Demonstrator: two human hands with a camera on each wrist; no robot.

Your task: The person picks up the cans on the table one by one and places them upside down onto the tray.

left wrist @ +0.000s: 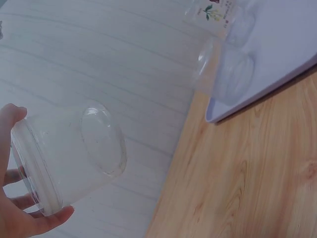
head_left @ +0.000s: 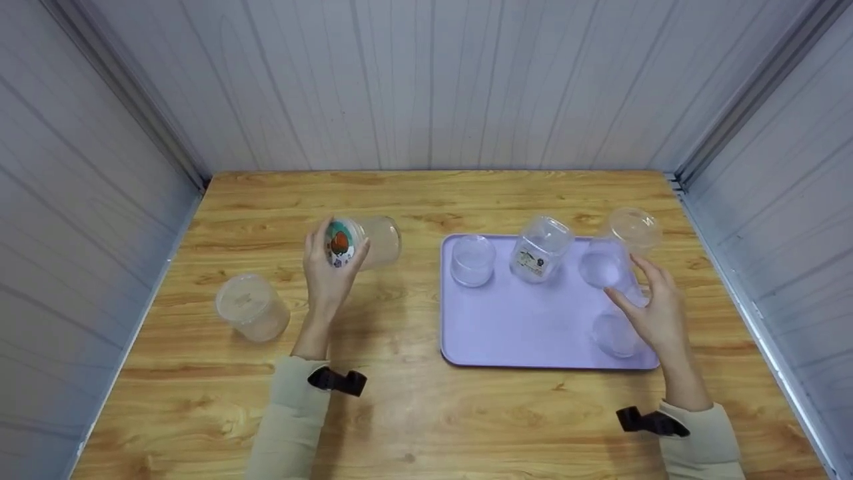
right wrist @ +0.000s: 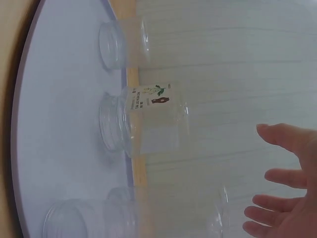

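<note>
My left hand point(head_left: 328, 270) grips a clear round jar point(head_left: 381, 241) by its lid end, thumb and fingers round the rim. The jar is tipped sideways above the table, and its lid point(head_left: 340, 243) bears an orange-and-green picture. In the left wrist view the jar point(left wrist: 74, 153) looks see-through, with no contents visible. Fingers spread and holding nothing, my right hand point(head_left: 661, 317) hovers over the right edge of the purple tray point(head_left: 520, 327). Nearest to it are a tall clear jar point(head_left: 603, 263) and another clear round container point(head_left: 614, 333), at the tray's right side.
A squarish clear jar point(head_left: 541, 250) with a label stands neck down on the tray; in the right wrist view its narrower neck point(right wrist: 111, 121) meets the tray. A small round container point(head_left: 473, 261) is left of it. Another clear jar point(head_left: 253, 307) stands on the table point(head_left: 413, 413) at left.
</note>
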